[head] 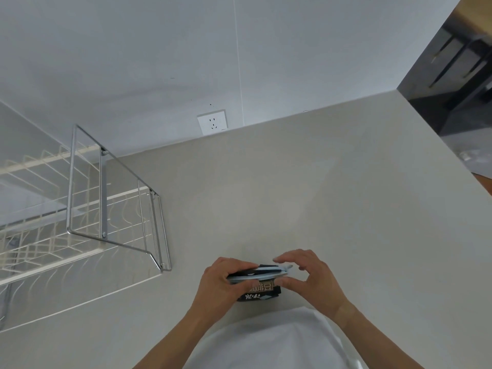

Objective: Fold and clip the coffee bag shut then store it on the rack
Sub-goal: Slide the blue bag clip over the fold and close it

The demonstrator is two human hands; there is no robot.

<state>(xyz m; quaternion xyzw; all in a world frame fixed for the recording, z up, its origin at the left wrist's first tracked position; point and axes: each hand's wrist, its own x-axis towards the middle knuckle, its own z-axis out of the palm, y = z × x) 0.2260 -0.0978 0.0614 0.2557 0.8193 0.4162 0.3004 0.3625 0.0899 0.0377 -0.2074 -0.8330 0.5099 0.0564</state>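
A small black coffee bag with light lettering stands on the pale counter near its front edge. A long light-blue clip lies across the bag's folded top. My left hand grips the left end of the clip and bag, thumb in front, fingers behind. My right hand is at the clip's right end, thumb touching the bag's front below the clip and fingers curled apart above it. The metal wire rack stands to the left, well apart from the bag.
The pale counter stretches from the hands back to a grey wall with a white socket. The counter's right edge drops to a dark floor and furniture. My white shirt fills the bottom.
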